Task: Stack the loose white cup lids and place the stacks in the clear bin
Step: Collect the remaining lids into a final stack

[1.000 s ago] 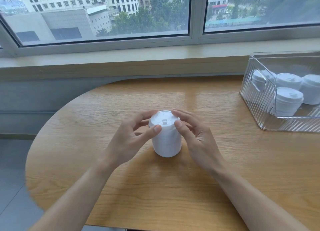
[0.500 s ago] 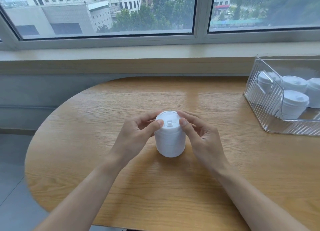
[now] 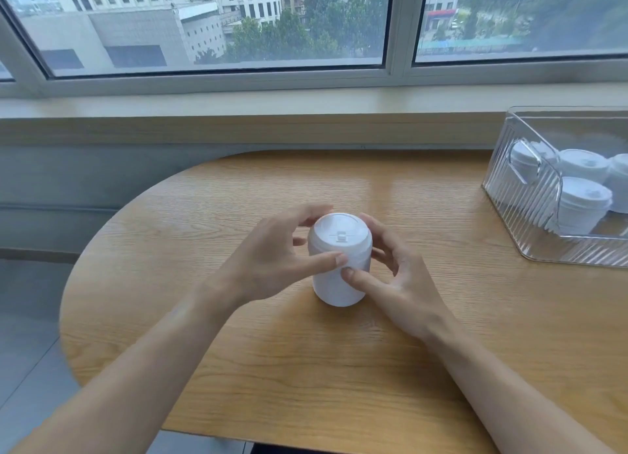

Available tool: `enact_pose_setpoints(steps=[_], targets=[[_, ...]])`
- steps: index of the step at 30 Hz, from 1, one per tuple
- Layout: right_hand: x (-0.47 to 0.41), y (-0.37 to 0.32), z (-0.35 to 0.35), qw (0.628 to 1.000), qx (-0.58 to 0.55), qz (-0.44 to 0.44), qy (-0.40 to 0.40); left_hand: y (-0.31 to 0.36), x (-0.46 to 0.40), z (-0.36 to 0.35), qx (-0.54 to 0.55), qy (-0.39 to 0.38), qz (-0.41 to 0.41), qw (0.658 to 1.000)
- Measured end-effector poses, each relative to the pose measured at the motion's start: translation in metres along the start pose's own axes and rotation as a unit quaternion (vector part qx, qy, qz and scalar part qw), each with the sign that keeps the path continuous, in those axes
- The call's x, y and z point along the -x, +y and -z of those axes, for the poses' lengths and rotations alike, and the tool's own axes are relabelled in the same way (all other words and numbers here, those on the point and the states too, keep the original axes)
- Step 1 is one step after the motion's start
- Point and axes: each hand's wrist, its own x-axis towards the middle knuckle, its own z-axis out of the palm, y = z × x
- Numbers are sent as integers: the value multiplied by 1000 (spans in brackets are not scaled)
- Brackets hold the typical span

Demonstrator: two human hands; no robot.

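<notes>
At a rounded, pale oak-grain wooden table (image 3: 339, 368) under a wide aluminium-framed window (image 3: 397, 28), I steady a squat column of nested white plastic cup lids (image 3: 339, 260) that stands upright at the table's middle. My left hand (image 3: 272, 260) curls around its left flank, thumb tip pressed to the near side and fingers reaching over the far rim. My right hand (image 3: 397, 277) cups the right flank, thumb touching the near wall just under the left thumb. Both hands pinch the stack between them.

The lids look thin and moulded, smooth and faintly glossy, with a small raised sip tab on the flat top disc. I judge the column very light and slightly springy, likely to slip or shear apart if squeezed high up; taking it low, around the wider skirt with fingers on opposite sides, should keep it together.

At the table's right edge sits the clear ribbed acrylic bin (image 3: 530, 236), well apart from my hands, already holding several finished white lid stacks (image 3: 582, 203).
</notes>
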Motion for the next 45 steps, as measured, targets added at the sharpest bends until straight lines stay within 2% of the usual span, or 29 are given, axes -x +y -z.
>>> enact_pose_setpoints(steps=[3,6,9,14,22,28,34,45], targets=[[-1,2,2,1000,12,-6,-10,-1,-3,5,90,33,40,995],[-1,1,3,1000,18,-16,3,-6,-3,11,152,80,75,982],[0,1,2,1000,26,-13,6,-8,-1,15,189,94,85,974],[-2,-1,1,1000,8,-14,14,-5,-2,15,143,46,40,988],[-3,-3,1,1000,9,3,29,-1,-10,8,-1,-45,4,999],[-3,-2,2,999,2,7,33,5,-19,12,-35,-59,-2,998],[-4,3,4,1000,9,-25,17,7,-23,13,-71,-79,-16,994],[-6,4,8,1000,14,-14,5,-3,-19,11,23,-35,-3,999]])
